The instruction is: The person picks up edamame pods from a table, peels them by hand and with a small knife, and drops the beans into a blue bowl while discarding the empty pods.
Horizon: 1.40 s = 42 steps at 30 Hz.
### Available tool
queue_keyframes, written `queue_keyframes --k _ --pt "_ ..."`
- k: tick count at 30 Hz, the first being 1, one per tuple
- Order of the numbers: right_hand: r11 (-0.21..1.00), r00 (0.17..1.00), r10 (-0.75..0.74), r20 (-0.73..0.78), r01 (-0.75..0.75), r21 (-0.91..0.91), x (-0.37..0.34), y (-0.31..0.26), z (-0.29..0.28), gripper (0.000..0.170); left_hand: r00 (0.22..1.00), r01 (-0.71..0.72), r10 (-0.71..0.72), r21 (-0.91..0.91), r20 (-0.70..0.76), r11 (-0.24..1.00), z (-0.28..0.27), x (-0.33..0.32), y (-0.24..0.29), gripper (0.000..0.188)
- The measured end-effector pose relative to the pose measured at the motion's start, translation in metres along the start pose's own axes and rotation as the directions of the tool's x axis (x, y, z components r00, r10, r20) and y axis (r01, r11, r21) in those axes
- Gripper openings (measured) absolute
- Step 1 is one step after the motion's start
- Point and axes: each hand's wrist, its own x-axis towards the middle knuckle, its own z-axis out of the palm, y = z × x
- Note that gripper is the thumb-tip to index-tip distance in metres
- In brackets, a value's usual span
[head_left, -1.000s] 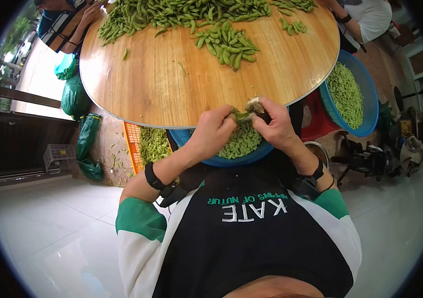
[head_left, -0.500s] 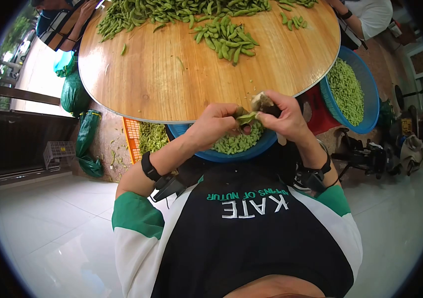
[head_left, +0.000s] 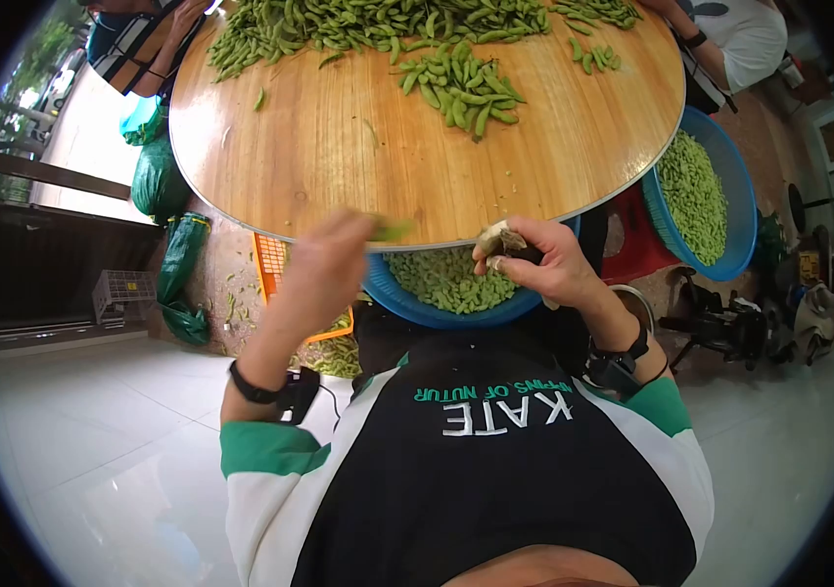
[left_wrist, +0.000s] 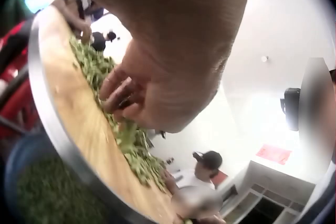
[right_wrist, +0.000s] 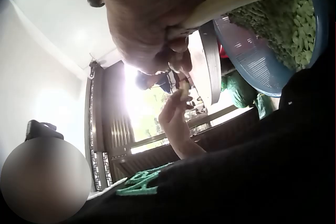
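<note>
Pinching a blurred green pod (head_left: 394,232) in the left hand (head_left: 324,259), over the near edge of the worktop (head_left: 339,186), though too smeared for a sure reading of the grip. Gripping a pale stick-like piece (right_wrist: 226,6), partly hidden by the palm, in the curled right hand (head_left: 549,264), above the right part of a blue basin (head_left: 451,321) of shelled green beans (head_left: 456,284), well apart from the left hand. Facing a small pile of pods (head_left: 461,88) on the worktop, nearer than a larger heap of pods (head_left: 358,24) spreading along the far side.
</note>
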Motion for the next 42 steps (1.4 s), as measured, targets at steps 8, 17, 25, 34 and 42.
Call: queue_keyframes --k 8,17,25,34,42 --pt "0.990 0.999 0.011 -0.034 -0.006 0.140 0.006 0.014 0.002 0.018 0.982 0.085 -0.031 0.287 -0.186 0.954 -0.029 0.042 -0.071 0.021" --pt "0.979 0.979 0.140 -0.148 -0.114 0.170 -0.005 0.009 -0.005 0.032 0.944 0.101 -0.017 0.240 -0.330 0.965 0.068 0.189 -0.111 0.020" --pt "0.935 0.978 0.047 -0.205 0.029 0.354 0.007 0.009 -0.008 0.044 0.955 0.185 -0.203 -0.100 -0.216 0.978 0.045 0.148 -0.095 0.014" --pt "0.857 0.991 0.079 -0.110 -0.011 0.515 0.028 0.009 0.005 0.041 0.956 0.290 -0.148 -0.884 0.252 0.368 0.062 0.079 -0.010 0.008" --pt "0.792 0.995 0.056 -0.078 0.003 0.610 0.022 0.015 0.013 0.041 0.962 0.262 -0.215 -0.783 0.167 0.565 0.077 0.067 -0.010 0.005"
